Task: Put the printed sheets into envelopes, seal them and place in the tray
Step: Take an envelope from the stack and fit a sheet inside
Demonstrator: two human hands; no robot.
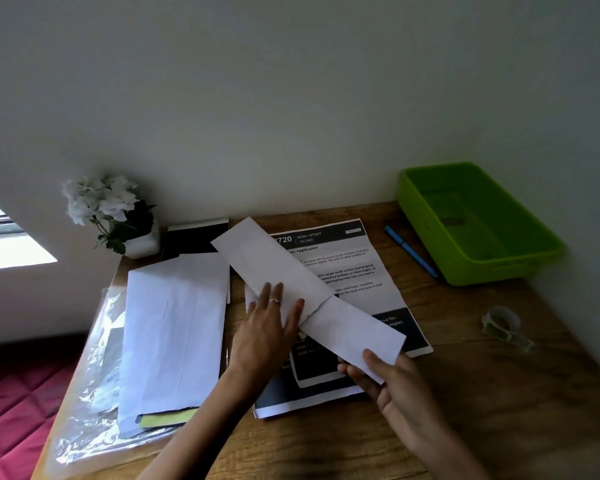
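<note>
Envelope (352,332) over middle of desk (465,393), lying slantwise above stack of printed sheets (354,271), with folded sheet (267,261) sticking out from its open end toward far left. Near end of envelope pinched by right hand (392,379), thumb on top, fingers curled under. Left hand (267,327) laid flat on folded sheet just at mouth of envelope, fingers straight and spread, holding nothing, ring on one finger. Cannot tell how deep folded sheet sits inside envelope. Printed sheets flat on desk under both, top one with dark header and dark block at near end. Left of them, pile of white envelopes (174,341), with yellow-green edge showing at near end, all resting on clear plastic sleeve (84,393) at left border of desk. Behind pile, dark spiral notepad (196,237), and beside it white pot with white flowers (115,216) against wall. Blue pen (411,252) at far right of sheets, just beside green tray (478,268) in far right corner. Tape roll (503,325) on right side of desk, well apart from sheets. Red quilted cloth (11,410) below desk at left.
</note>
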